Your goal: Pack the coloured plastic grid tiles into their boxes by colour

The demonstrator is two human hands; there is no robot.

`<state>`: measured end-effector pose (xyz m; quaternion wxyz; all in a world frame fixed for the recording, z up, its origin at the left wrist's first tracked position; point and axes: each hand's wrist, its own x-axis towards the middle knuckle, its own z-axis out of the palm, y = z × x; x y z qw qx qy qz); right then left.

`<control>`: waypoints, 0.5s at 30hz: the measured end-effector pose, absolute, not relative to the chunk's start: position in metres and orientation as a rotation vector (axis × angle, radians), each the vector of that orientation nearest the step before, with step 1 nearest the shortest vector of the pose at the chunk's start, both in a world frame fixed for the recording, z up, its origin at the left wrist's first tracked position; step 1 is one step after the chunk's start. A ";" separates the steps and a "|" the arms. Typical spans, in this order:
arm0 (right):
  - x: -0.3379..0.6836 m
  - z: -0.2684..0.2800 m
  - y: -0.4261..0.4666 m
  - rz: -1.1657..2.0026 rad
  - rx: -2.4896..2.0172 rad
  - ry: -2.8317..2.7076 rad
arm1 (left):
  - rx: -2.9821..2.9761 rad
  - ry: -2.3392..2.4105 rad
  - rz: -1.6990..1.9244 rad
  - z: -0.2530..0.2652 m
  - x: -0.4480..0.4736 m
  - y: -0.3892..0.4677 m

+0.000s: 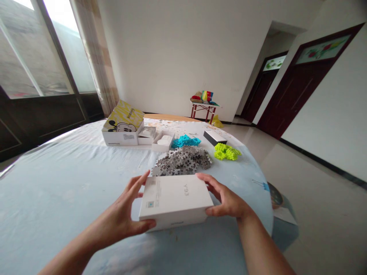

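A white phone box (174,196) marked "Y93" lies flat near the front of the table, between my two hands. My left hand (126,210) grips its left side, thumb on the front left corner and fingers at the back. On the right side, my right hand (226,196) holds the box with thumb in front and fingertips at the far right corner. Just behind the box is a heap of grey interlocking plastic pieces (183,160). Beyond that heap lie blue pieces (186,141), and to the right a pile of lime-green ones (227,152).
The round table (71,183) has a pale blue cloth. At its back left stand a yellow-lidded cartoon box (123,124) and small open white boxes (164,141). A black-and-white box (215,137) sits back right. A small side table (204,105) stands by the wall.
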<state>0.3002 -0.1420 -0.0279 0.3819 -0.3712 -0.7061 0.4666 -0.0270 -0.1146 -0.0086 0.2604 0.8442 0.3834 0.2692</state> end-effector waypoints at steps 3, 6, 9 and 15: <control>0.302 -0.029 -0.142 1.214 -0.938 -1.782 | 2.231 1.055 0.699 -0.014 -0.026 -0.114; 0.302 -0.029 -0.143 1.232 -0.935 -1.769 | 2.172 1.085 0.651 -0.020 -0.026 -0.112; 0.300 -0.028 -0.143 1.226 -0.948 -1.755 | 2.139 1.087 0.641 -0.022 -0.027 -0.109; 0.298 -0.028 -0.142 1.207 -0.968 -1.754 | 2.086 1.032 0.666 -0.019 -0.025 -0.107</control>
